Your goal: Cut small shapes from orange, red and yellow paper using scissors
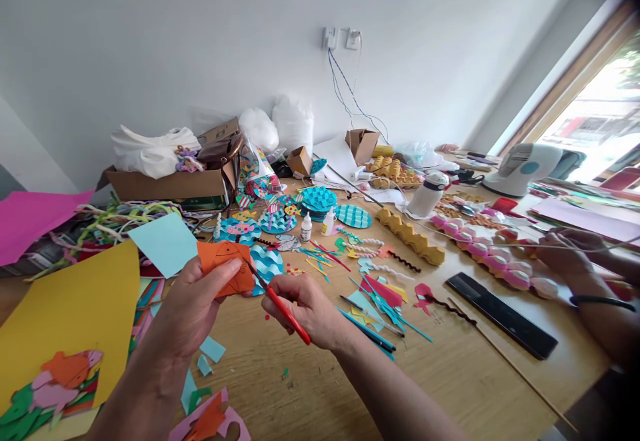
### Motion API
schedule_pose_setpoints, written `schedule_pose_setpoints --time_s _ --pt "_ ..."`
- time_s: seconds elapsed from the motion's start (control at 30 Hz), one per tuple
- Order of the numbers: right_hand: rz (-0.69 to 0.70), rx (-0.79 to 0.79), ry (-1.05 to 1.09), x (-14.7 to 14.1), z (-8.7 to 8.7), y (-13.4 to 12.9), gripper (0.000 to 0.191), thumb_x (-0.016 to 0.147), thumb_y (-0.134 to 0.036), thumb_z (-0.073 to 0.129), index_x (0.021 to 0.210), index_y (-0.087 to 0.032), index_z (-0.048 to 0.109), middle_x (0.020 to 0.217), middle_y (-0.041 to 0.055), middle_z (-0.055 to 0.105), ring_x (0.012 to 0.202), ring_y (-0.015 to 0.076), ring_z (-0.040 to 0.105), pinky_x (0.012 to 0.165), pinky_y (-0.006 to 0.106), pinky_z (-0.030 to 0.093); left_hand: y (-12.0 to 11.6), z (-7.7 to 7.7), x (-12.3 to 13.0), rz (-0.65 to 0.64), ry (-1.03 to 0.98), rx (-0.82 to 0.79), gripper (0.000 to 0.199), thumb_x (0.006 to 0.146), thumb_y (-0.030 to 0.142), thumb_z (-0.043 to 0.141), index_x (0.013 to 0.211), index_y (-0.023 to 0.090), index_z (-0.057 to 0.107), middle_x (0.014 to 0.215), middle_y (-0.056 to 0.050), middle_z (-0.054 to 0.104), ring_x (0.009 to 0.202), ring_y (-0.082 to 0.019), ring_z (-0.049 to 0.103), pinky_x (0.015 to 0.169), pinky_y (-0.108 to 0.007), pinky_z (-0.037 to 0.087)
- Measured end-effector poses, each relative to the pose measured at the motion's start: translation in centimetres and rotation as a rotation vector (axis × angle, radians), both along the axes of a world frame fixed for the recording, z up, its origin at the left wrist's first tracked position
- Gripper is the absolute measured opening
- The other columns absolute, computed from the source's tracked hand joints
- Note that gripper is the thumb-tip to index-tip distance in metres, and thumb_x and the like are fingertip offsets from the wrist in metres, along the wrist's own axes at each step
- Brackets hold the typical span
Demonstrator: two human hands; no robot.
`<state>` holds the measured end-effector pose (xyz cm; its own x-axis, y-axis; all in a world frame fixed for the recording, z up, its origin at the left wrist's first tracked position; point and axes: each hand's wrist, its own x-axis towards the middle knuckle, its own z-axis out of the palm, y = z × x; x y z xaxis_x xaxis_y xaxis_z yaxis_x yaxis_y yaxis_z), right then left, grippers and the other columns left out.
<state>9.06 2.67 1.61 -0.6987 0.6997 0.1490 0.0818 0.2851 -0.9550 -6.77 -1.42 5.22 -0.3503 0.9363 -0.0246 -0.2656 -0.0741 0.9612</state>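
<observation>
While the left hand point(196, 308) pinches an orange paper rectangle point(226, 254) bearing dark drawn outlines (one looks like a fish) above the table, the right hand point(313, 311), at four o'clock from it, is closed around red-handled metal scissors point(291, 319) whose blades overlap the paper's right side. Cutting seems barely advanced, the visible outlines lying uncut. At eight o'clock, orange, pink and green paper cutouts point(67, 369) lie piled, apparently done.
</observation>
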Motion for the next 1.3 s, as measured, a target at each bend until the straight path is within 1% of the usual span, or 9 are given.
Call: schedule_pose_setpoints --time_s 0.1,0.27,0.43,0.6,0.8,0.9,1.13,1.3 --pt "-0.009 -0.017 0.007 -0.1 0.0 -0.1 0.047 0.083 -0.058 0.051 0.062 -0.016 0.049 0.052 -0.0043 0.039 0.049 0.0072 0.033 0.045 0.020 0.025 0.0 -0.2 0.0 -0.013 0.008 0.017 0.021 0.052 0.030 0.081 0.062 0.016 0.070 0.065 -0.002 0.069 0.054 -0.014 0.057 0.046 -0.022 0.048" --pt "-0.016 -0.058 0.027 -0.2 0.0 -0.2 0.046 0.079 -0.058 0.058 0.062 -0.016 0.049 0.051 -0.0051 0.038 0.049 0.0068 0.032 0.045 0.019 0.025 0.0 -0.1 0.1 -0.007 0.006 0.010 0.022 0.053 0.031 0.080 0.063 0.016 0.068 0.062 0.000 0.066 0.051 -0.012 0.052 0.039 -0.020 0.042" --pt "-0.020 -0.083 0.027 -0.4 -0.2 -0.1 0.042 0.078 -0.054 0.060 0.064 -0.016 0.050 0.052 -0.0049 0.040 0.049 0.0068 0.034 0.044 0.019 0.026 0.0 0.2 0.3 -0.028 0.038 0.027 0.019 0.056 0.030 0.078 0.062 0.015 0.067 0.062 0.000 0.064 0.048 -0.010 0.048 0.039 -0.020 0.039" --pt "-0.018 -0.122 0.049 -0.5 -0.4 -0.1 0.038 0.079 -0.050 0.059 0.064 -0.017 0.048 0.054 -0.0051 0.043 0.048 0.0068 0.037 0.044 0.019 0.028 0.1 -0.2 0.6 -0.043 0.026 0.039 0.018 0.060 0.030 0.076 0.065 0.016 0.066 0.057 0.002 0.060 0.048 -0.010 0.048 0.041 -0.020 0.040" --pt "-0.015 -0.107 0.037 -0.4 -0.5 0.0 0.035 0.082 -0.045 0.057 0.064 -0.018 0.045 0.054 -0.0048 0.044 0.048 0.0070 0.039 0.045 0.019 0.028 0.0 -0.6 0.8 -0.056 0.009 0.063 0.017 0.062 0.029 0.075 0.064 0.016 0.064 0.052 0.004 0.057 0.047 -0.010 0.047 0.042 -0.020 0.041" --pt "-0.015 -0.085 0.035 -0.4 -0.6 0.0 0.037 0.082 -0.046 0.058 0.062 -0.018 0.044 0.054 -0.0049 0.043 0.049 0.0070 0.038 0.045 0.019 0.027 -0.1 -0.5 0.9 -0.074 0.018 0.072 0.017 0.062 0.029 0.074 0.064 0.016 0.064 0.052 0.004 0.057 0.047 -0.010 0.047 0.041 -0.019 0.040" --pt "-0.059 -0.062 0.051 -0.6 -0.3 -0.3 0.039 0.080 -0.050 0.059 0.062 -0.018 0.046 0.053 -0.0053 0.038 0.049 0.0071 0.033 0.045 0.019 0.025 0.1 -0.3 1.1 -0.024 -0.007 0.033 0.020 0.058 0.029 0.076 0.060 0.016 0.061 0.051 0.004 0.058 0.047 -0.010 0.048 0.040 -0.020 0.040" --pt "-0.071 -0.044 0.055 -0.6 -0.2 -0.4 0.042 0.080 -0.053 0.058 0.061 -0.018 0.045 0.053 -0.0050 0.037 0.050 0.0074 0.033 0.045 0.019 0.025 0.1 -0.2 1.1 -0.040 0.007 0.041 0.020 0.058 0.029 0.076 0.059 0.015 0.062 0.050 0.004 0.057 0.046 -0.010 0.047 0.039 -0.020 0.039"
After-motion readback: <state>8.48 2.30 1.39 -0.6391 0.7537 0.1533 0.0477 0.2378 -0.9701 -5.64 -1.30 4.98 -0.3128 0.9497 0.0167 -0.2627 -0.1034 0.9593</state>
